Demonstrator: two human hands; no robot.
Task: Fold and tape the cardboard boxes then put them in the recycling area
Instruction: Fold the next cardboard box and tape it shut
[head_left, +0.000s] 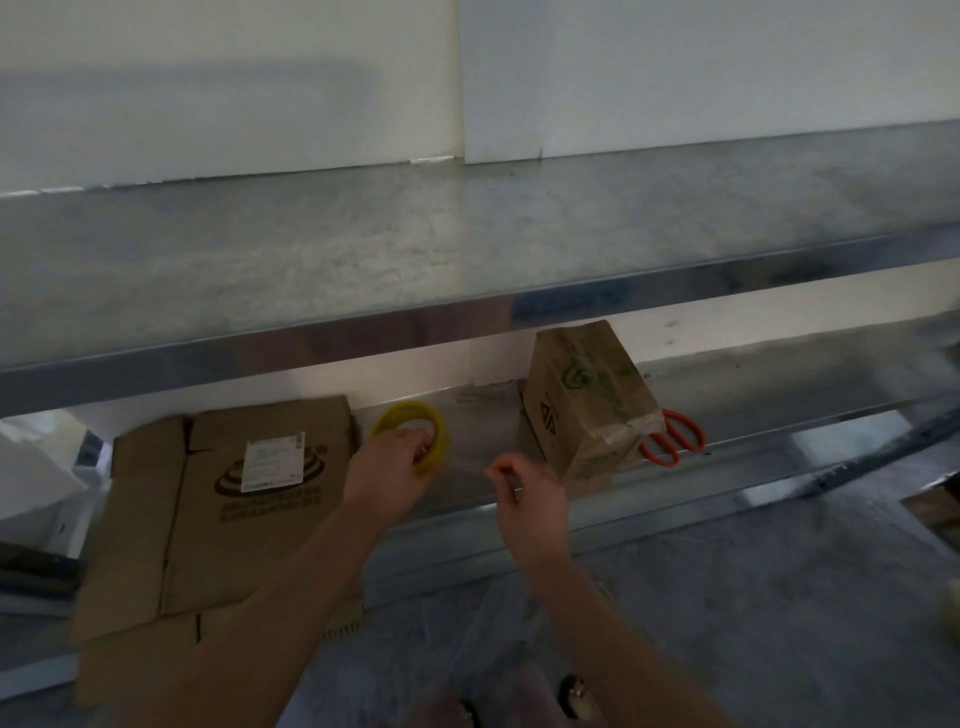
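Two cardboard boxes sit on the shelf: one flat box on the left and one small folded box on the right. One pair of orange scissors pokes out beside the small one. The left hand grips one yellow tape roll between the boxes. The right hand has its fingers pinched together, but I cannot tell on what.

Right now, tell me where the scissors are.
Head view, right side: the orange-handled scissors lie on the lower shelf, poking out from behind the small box.
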